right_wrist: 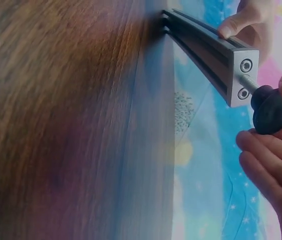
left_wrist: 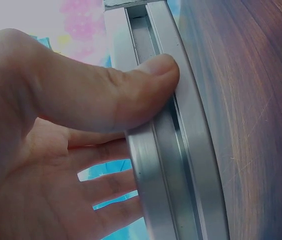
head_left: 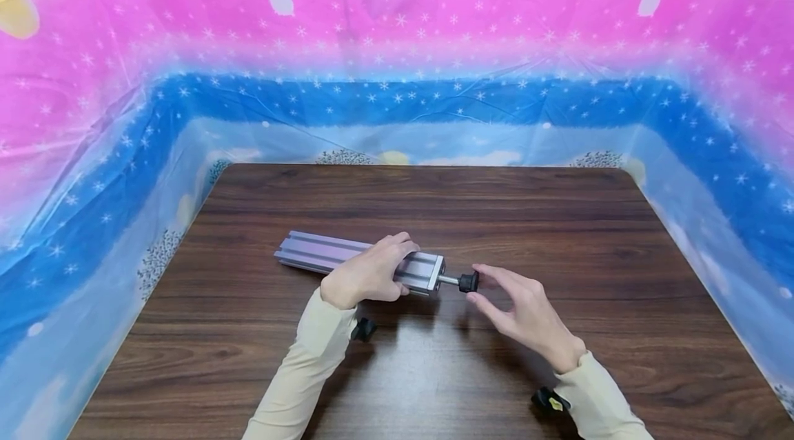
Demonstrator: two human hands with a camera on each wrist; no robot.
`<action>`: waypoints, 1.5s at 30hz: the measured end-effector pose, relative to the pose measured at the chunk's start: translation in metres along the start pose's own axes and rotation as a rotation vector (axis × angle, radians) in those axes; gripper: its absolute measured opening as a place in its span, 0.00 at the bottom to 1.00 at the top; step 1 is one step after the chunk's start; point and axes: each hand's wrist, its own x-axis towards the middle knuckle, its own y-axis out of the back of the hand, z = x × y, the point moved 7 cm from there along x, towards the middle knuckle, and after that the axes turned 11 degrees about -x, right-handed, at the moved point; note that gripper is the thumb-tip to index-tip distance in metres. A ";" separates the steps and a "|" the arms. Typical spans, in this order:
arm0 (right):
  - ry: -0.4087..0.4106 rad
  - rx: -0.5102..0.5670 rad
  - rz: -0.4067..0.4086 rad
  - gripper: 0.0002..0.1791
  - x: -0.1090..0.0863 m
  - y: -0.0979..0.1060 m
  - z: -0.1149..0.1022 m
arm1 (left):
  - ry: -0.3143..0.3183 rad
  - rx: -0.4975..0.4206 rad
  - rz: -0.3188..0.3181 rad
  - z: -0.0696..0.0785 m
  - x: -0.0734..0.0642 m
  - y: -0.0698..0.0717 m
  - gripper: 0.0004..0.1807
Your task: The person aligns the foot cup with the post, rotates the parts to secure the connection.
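Note:
A silver aluminium extrusion profile (head_left: 329, 250) lies slantwise above the table in the head view. My left hand (head_left: 372, 271) grips it near its right end, and the left wrist view shows the thumb (left_wrist: 150, 95) pressed along its slotted side. Two bolt heads show in the end plate (right_wrist: 244, 80). From that plate a threaded rod (head_left: 449, 279) sticks out, carrying a black levelling foot (head_left: 469, 281). With thumb and fingers on opposite sides of its rim, my right hand (head_left: 524, 309) pinches the foot (right_wrist: 271, 111).
The brown wood-grain table (head_left: 434, 205) spreads under both hands. A pink and blue printed cloth (head_left: 397, 102) rises behind it and along both sides. Black wrist-worn pieces show below the left sleeve (head_left: 325, 330) and the right sleeve (head_left: 595, 392).

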 end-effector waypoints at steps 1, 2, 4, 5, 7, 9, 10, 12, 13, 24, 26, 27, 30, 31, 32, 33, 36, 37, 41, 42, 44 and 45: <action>-0.019 0.001 -0.014 0.24 0.000 -0.001 0.001 | 0.002 -0.002 -0.001 0.000 0.000 0.000 0.32; -0.036 0.005 -0.026 0.24 0.000 -0.002 0.001 | 0.004 -0.004 -0.002 0.000 0.000 -0.001 0.32; -0.062 0.007 -0.043 0.22 0.001 -0.003 0.002 | 0.005 -0.008 -0.004 -0.001 0.000 -0.001 0.33; -0.071 0.011 -0.052 0.22 0.001 -0.004 0.002 | 0.006 -0.010 -0.005 -0.001 0.000 -0.001 0.33; -0.082 0.018 -0.060 0.21 0.001 -0.004 0.003 | 0.005 -0.012 -0.004 -0.001 0.000 -0.001 0.33; -0.077 0.025 -0.058 0.24 0.001 -0.004 0.003 | 0.003 -0.013 -0.003 -0.001 0.000 -0.001 0.33; -0.068 0.028 -0.055 0.26 0.000 -0.004 0.002 | 0.002 -0.014 -0.002 -0.001 -0.001 -0.001 0.33; -0.019 0.039 -0.027 0.30 0.001 -0.002 0.000 | -0.002 -0.010 0.002 -0.001 -0.001 0.000 0.33; 0.012 0.043 -0.009 0.31 0.001 -0.001 -0.001 | -0.004 -0.009 0.004 -0.001 -0.001 0.000 0.33; 0.151 0.069 0.129 0.23 0.004 0.007 -0.011 | -0.004 -0.010 0.005 -0.001 0.000 0.002 0.32; 0.133 0.067 0.127 0.24 0.004 0.006 -0.010 | 0.001 -0.010 0.004 -0.002 0.000 0.002 0.32; 0.124 0.065 0.124 0.24 0.003 0.005 -0.008 | 0.004 -0.009 0.003 -0.002 0.000 0.002 0.32; 0.092 0.042 0.108 0.24 0.001 0.004 -0.005 | 0.008 -0.007 0.000 -0.002 0.000 0.001 0.32; 0.081 0.032 0.099 0.24 0.001 0.004 -0.005 | 0.008 -0.006 0.000 -0.001 -0.001 0.001 0.31; 0.067 0.020 0.089 0.23 0.000 0.003 -0.004 | 0.008 -0.006 -0.001 -0.001 -0.001 0.001 0.31; 0.052 0.010 0.075 0.23 0.000 0.002 -0.003 | 0.008 -0.008 -0.002 -0.001 -0.001 0.001 0.31; 0.005 -0.017 0.025 0.23 -0.001 0.000 -0.001 | 0.010 -0.015 -0.002 -0.002 -0.001 0.001 0.32; -0.010 -0.024 0.009 0.23 -0.001 -0.001 0.000 | 0.012 -0.017 -0.001 -0.002 -0.001 0.001 0.32; -0.019 -0.005 -0.004 0.28 0.000 -0.001 0.000 | 0.021 -0.019 -0.001 -0.003 -0.001 0.002 0.33; -0.003 0.009 0.006 0.30 0.001 0.000 -0.001 | 0.019 -0.016 -0.001 -0.003 -0.001 0.002 0.32; 0.050 0.033 0.039 0.31 0.002 0.002 -0.005 | 0.017 -0.010 0.000 -0.003 -0.001 0.002 0.32; 0.081 0.044 0.059 0.31 0.003 0.003 -0.007 | 0.015 -0.007 0.000 -0.002 0.000 0.002 0.32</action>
